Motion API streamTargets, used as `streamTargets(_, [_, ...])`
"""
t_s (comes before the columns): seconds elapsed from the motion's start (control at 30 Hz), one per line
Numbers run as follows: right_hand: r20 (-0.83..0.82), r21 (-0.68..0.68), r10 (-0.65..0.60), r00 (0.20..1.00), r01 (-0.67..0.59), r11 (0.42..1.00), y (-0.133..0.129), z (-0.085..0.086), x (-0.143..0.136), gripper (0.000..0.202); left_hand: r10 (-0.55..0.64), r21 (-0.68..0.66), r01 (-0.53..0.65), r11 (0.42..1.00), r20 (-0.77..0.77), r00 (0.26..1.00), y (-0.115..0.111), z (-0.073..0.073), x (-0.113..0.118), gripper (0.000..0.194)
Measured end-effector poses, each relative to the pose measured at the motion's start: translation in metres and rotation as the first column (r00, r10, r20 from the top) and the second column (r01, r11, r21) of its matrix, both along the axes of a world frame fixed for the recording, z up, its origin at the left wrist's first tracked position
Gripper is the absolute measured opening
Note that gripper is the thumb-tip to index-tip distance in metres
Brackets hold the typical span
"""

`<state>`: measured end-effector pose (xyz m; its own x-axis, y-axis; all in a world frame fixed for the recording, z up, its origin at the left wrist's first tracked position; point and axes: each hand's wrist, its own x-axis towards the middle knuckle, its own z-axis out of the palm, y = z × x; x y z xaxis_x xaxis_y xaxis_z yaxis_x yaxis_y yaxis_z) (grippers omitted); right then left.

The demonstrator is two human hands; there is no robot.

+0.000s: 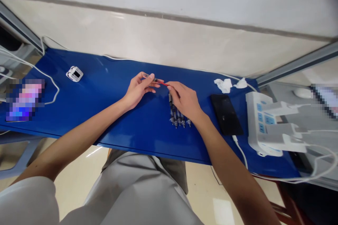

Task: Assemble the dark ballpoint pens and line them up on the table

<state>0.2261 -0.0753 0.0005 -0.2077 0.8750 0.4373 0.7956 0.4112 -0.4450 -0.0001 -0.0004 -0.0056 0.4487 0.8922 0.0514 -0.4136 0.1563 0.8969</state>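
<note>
Blue worktop (126, 126) below; pen (163, 83) spans crosswise between left fingers (150, 77), pinched on its dark section, and right fingers (173, 86), closed on its red end, nearer the grouped pens (171, 105).

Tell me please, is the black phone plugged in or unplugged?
Plugged in: the white cable joins the near edge of the black phone.

Table (148, 130) solid blue; phone (226, 114) black; power strip (255, 123) white with light-blue sockets; tissues (224, 85) white; shirt (137, 190) plain grey; thin stick (161, 83) between the hands partly red.
</note>
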Motion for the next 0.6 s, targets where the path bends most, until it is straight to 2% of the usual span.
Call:
streamTargets(0.2, [0.016,0.029,-0.058,0.998,0.058,0.998,0.0003,0.0003,0.0031,0.046,0.057,-0.035,-0.056,0.998,0.020,0.998,0.0053,-0.0019,-0.0015,0.043])
streamTargets(0.6, [0.047,0.070,-0.071,0.996,0.067,0.995,0.0048,-0.0040,0.0097,0.052,0.134,-0.060,-0.132,0.989,0.023,0.991,0.0101,0.0017,-0.0054,0.041])
